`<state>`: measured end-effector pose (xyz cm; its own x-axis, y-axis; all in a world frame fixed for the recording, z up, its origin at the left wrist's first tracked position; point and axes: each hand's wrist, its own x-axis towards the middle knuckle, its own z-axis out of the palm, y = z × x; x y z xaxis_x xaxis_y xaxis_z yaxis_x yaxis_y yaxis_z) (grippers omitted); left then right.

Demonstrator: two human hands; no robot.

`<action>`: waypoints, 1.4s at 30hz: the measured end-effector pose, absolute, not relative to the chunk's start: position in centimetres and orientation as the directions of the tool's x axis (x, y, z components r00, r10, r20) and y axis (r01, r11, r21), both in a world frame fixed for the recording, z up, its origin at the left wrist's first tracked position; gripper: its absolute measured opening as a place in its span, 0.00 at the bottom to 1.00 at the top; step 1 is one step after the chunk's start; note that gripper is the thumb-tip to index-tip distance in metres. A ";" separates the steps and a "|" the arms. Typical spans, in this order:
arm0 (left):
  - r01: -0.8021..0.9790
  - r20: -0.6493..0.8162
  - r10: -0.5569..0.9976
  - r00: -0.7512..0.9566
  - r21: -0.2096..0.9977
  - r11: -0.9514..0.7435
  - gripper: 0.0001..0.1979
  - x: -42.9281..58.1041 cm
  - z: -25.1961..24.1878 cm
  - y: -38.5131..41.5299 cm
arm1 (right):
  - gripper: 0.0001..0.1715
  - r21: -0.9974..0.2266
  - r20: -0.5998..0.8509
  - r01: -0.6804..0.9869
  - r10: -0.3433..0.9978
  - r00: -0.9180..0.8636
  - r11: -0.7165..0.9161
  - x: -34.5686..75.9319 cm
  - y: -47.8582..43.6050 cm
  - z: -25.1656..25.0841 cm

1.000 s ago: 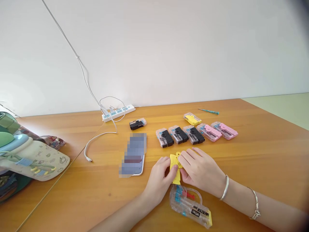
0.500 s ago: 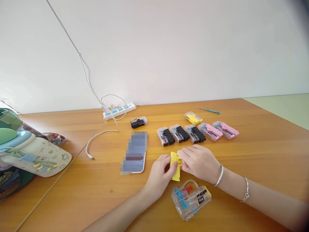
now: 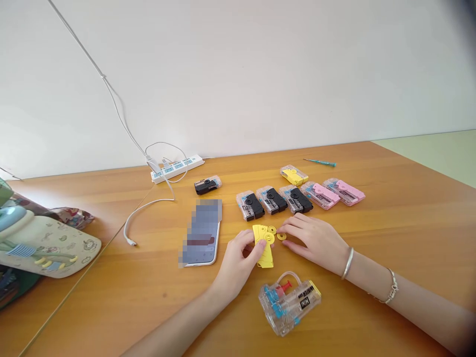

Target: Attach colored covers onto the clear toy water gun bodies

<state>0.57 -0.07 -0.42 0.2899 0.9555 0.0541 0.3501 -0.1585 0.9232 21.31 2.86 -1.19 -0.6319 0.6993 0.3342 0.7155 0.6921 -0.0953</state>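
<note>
My left hand (image 3: 239,258) pinches a yellow plastic water-gun shell (image 3: 265,257) by its left edge, just above the tabletop. Two small yellow round discs (image 3: 281,237) lie at the shell's right side, close together. My right hand (image 3: 316,243) reaches in from the right, palm down. Its fingers are stretched out, thumb apart, with the fingertips at the discs; whether they touch one I cannot tell. Nearer to me lies a clear mini water gun (image 3: 292,305) with blue inner parts, a red plunger and a thin clear tube.
Behind my hands lie black-sided water guns (image 3: 271,199), pink ones (image 3: 344,192) and a yellow one (image 3: 294,175). A teal screwdriver (image 3: 322,162) is at the back. Leftward are a phone (image 3: 203,233), a power strip (image 3: 178,168), a white cable (image 3: 148,204) and a bottle (image 3: 70,243).
My right hand has let go of the yellow shell and drawn back to the right. The two discs now show beside the shell. The view has shifted slightly.
</note>
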 end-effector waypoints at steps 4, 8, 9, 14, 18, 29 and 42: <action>0.398 0.067 0.947 0.316 0.896 -0.196 0.16 0.6 -0.3 -0.1 | 0.11 -0.120 0.366 0.729 0.713 -0.598 0.674 21.1 2.8 -1.0; 0.431 0.070 0.942 0.327 0.876 -0.215 0.15 0.6 -0.3 -0.2 | 0.05 -0.214 0.367 0.726 0.743 -0.560 0.654 21.1 2.9 -1.3; 0.434 0.071 0.942 0.327 0.875 -0.216 0.15 0.6 -0.3 -0.3 | 0.03 -0.266 0.369 0.721 0.759 -0.537 0.640 21.1 2.9 -1.3; 0.450 0.080 0.945 0.316 0.865 -0.223 0.16 0.5 -0.4 -0.3 | 0.01 -0.684 0.314 0.536 0.863 -0.396 0.495 20.5 2.2 -0.9; 0.454 0.111 0.950 0.290 0.858 -0.239 0.16 0.6 -0.5 -0.2 | 0.04 -0.858 0.278 0.327 0.895 -0.349 0.395 19.7 1.1 -0.2; 0.583 0.156 0.928 0.337 0.739 -0.336 0.16 1.0 -0.6 -0.8 | 0.04 -0.880 0.273 0.295 0.904 -0.330 0.373 18.6 0.1 -0.4; 0.546 0.246 0.904 0.349 0.731 -0.410 0.07 1.0 -0.4 -1.1 | 0.10 -0.839 0.236 0.344 0.851 -0.469 0.421 18.6 -0.4 0.0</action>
<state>1.04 -1.08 -0.35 0.3485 0.9043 0.2464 0.5462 -0.4096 0.7307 18.63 -0.44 -0.04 -0.4686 0.8515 0.2355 0.3442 0.4215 -0.8390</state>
